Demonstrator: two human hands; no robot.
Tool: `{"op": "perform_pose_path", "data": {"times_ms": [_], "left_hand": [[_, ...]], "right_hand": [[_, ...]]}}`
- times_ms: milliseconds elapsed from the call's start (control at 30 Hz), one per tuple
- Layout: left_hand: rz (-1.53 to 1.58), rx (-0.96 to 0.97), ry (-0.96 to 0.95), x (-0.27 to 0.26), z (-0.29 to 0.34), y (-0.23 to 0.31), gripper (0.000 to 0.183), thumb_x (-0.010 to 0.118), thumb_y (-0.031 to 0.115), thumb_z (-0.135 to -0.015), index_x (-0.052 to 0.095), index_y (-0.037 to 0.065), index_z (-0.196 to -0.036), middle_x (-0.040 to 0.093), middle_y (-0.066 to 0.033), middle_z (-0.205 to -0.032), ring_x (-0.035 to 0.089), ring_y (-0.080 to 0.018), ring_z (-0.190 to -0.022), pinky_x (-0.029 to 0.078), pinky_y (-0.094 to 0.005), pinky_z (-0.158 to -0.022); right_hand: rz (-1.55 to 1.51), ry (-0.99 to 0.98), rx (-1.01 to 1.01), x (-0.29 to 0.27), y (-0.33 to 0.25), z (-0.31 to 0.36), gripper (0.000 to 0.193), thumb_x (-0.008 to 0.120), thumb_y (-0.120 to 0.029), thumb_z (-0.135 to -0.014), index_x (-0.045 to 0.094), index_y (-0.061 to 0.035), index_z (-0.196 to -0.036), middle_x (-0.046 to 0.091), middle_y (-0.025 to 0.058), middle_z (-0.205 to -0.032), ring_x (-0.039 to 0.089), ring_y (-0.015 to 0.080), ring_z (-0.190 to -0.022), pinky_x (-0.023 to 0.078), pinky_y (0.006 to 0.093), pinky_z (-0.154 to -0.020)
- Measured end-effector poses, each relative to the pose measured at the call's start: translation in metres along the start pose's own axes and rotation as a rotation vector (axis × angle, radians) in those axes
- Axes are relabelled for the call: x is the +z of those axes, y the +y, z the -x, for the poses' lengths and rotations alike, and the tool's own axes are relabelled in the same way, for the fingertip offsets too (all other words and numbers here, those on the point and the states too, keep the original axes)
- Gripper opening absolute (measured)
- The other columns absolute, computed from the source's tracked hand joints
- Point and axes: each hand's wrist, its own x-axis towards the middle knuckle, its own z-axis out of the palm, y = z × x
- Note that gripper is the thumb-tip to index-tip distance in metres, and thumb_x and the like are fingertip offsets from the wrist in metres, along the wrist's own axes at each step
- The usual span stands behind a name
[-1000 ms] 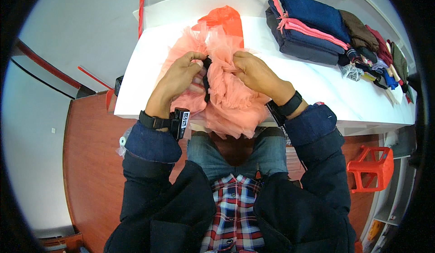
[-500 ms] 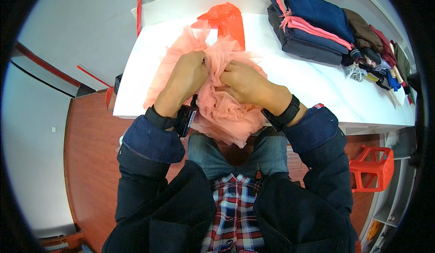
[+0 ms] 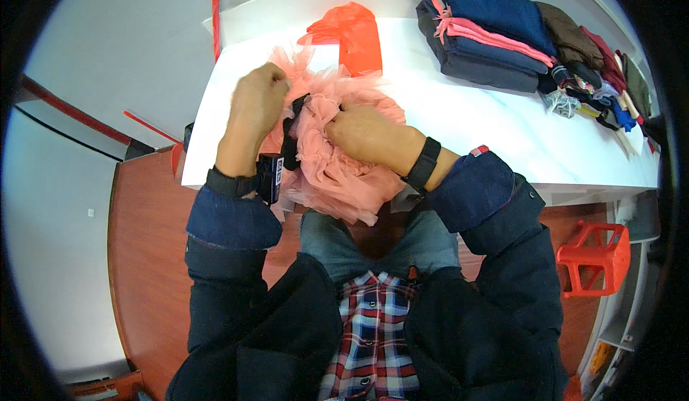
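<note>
A sheer pink tulle garment [image 3: 352, 178] lies bunched on the white table, its lower folds hanging over the front edge towards my lap. My left hand [image 3: 257, 99] is closed on the tulle at the garment's left side, fingertips curled inward. Closed on the gathered middle is my right hand [image 3: 369, 134], pinching the ruffled cloth. Between the two hands a black strip of fabric [image 3: 290, 142] shows within the pink folds. How the fingertips hold the thin cloth is partly hidden.
An orange-red plastic bag [image 3: 361, 36] lies behind the garment on the white table [image 3: 474, 132]. Folded dark clothes [image 3: 491, 24] with a pink layer are stacked at the back right, beside a pile of small items [image 3: 599, 99]. A red stool [image 3: 594, 259] stands on the floor at right.
My left hand has moved left and a little away from me, apart from my right hand, spreading the tulle. The black strip has come into sight between them. My right hand has shifted slightly left.
</note>
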Motion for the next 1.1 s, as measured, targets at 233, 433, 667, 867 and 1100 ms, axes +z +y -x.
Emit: {"op": "perform_pose_path", "data": {"times_ms": [233,433,667,867,1100], "left_hand": [[-0.185,0.233,-0.217,0.042,-0.006,-0.029,0.026,0.066,0.011,-0.087,0.072,-0.006,-0.105,0.072,-0.0286,-0.101,0.072,-0.0410,-0.092,0.056,-0.0450,-0.082],[-0.068,0.154,-0.174,0.031,-0.008,-0.031,0.024,0.059,-0.004,-0.080,0.069,-0.009,-0.101,0.071,-0.0262,-0.088,0.070,-0.0334,-0.080,0.054,-0.0417,-0.073],[0.653,-0.173,-0.388,0.014,0.009,-0.014,0.011,0.068,0.003,-0.092,0.071,-0.002,-0.102,0.065,-0.0017,-0.079,0.058,-0.0092,-0.065,0.047,-0.0240,-0.058],[0.659,-0.121,-0.518,0.010,0.025,0.005,0.012,0.072,0.006,-0.094,0.070,-0.001,-0.104,0.067,-0.0001,-0.082,0.058,-0.0070,-0.063,0.046,-0.0213,-0.056],[0.662,-0.049,-0.591,0.009,0.062,0.038,0.018,0.069,0.002,-0.095,0.066,-0.002,-0.112,0.064,-0.0018,-0.080,0.059,-0.0073,-0.060,0.047,-0.0222,-0.053]], "right_hand": [[-0.038,0.159,-0.021,-0.012,-0.002,0.002,0.018,0.063,-0.011,-0.086,0.072,-0.0005,-0.097,0.071,0.0147,-0.103,0.068,0.0345,-0.098,0.058,0.0468,-0.078],[-0.322,0.366,-0.004,-0.030,-0.010,0.007,0.019,0.066,-0.013,-0.087,0.068,0.0004,-0.100,0.067,0.0173,-0.107,0.064,0.0364,-0.101,0.052,0.0469,-0.088],[-0.212,0.156,-0.082,-0.029,-0.023,0.004,0.024,0.063,-0.018,-0.089,0.069,0.0014,-0.102,0.069,0.0149,-0.104,0.066,0.0330,-0.105,0.052,0.0464,-0.088],[-0.035,0.125,-0.183,-0.007,-0.022,0.007,0.017,0.061,-0.013,-0.091,0.069,-0.0029,-0.102,0.069,0.0127,-0.110,0.067,0.0307,-0.100,0.054,0.0432,-0.088],[-0.763,0.295,0.067,0.007,-0.021,0.002,0.032,0.073,-0.018,-0.086,0.063,-0.0064,-0.114,0.069,0.0145,-0.110,0.068,0.0337,-0.099,0.057,0.0422,-0.083]]}}
